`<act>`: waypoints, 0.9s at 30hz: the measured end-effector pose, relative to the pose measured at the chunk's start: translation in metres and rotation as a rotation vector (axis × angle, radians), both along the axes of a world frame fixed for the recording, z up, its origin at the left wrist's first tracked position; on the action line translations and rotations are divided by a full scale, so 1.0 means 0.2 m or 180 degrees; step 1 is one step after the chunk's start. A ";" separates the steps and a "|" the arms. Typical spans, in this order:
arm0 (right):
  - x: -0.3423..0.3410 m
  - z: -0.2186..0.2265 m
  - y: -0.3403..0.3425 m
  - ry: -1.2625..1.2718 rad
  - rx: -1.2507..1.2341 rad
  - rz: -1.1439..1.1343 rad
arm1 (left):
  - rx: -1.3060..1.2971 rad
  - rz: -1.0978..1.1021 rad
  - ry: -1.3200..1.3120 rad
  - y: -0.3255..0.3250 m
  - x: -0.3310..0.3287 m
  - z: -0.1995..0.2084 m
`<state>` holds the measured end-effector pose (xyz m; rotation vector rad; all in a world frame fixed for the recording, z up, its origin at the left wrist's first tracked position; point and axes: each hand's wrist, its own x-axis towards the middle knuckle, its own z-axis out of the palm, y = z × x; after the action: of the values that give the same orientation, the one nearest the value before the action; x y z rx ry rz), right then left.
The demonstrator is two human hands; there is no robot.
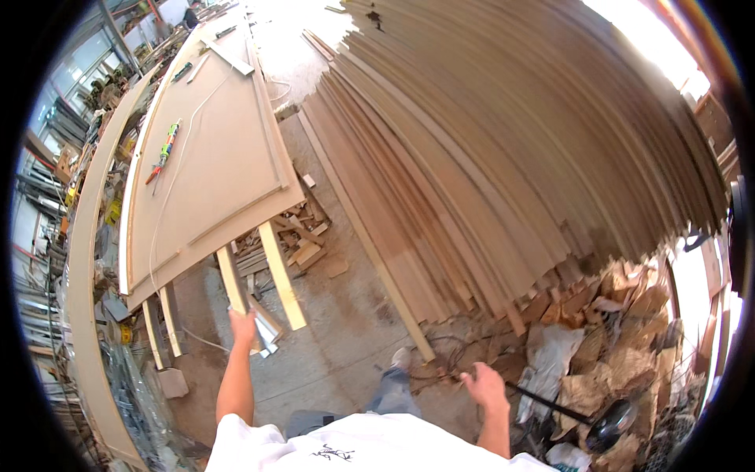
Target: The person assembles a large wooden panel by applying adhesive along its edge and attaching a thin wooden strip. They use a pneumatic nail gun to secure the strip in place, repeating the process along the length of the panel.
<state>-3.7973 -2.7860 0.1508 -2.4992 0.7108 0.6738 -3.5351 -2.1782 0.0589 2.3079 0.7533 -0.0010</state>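
My left hand (242, 327) is closed around the near end of a pale wooden batten (231, 277) that juts out from under a large brown panel (208, 169). To its right, a second pale batten (280, 271) sticks out from beneath the same panel, untouched. My right hand (484, 387) hangs low on the right, fingers loosely apart, with nothing visible in it. Behind that hand a black rod (554, 403) leads to a dark rounded head; the two do not clearly touch. On the panel lie a green and red caulking gun (164, 151) and a thin pale cord (182, 157).
A big stack of long brown boards (487, 157) fills the right side. Scrap wood (303, 240) is piled under the panel. Crumpled paper and plastic (621, 362) litter the lower right. A long board (85, 291) runs along the left, beside wrapped material.
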 end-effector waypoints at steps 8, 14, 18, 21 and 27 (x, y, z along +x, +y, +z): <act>0.13 0.15 -0.19 0.0327 0.0658 0.0445 | -0.0530 0.0092 0.0040 -0.08 0.17 -0.18; 0.56 -0.01 -0.34 -0.0682 -0.0186 0.1328 | 0.0945 0.0070 0.0413 -0.20 0.32 -0.15; 1.04 0.16 -0.39 -0.0699 -0.0118 0.1179 | 0.0633 0.0139 0.0532 -0.32 0.31 -0.02; 1.31 0.26 -0.30 -0.0895 0.0310 0.1148 | 0.0992 0.0351 0.0745 -0.25 0.19 -0.08; 1.74 -0.06 -0.33 0.0212 0.0549 0.1163 | 0.0903 0.0417 0.0534 -0.33 0.19 -0.01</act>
<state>-3.4488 -2.8515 0.1395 -2.4740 0.2034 0.9070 -3.4964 -2.2444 0.0569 2.5437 1.0473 -0.0306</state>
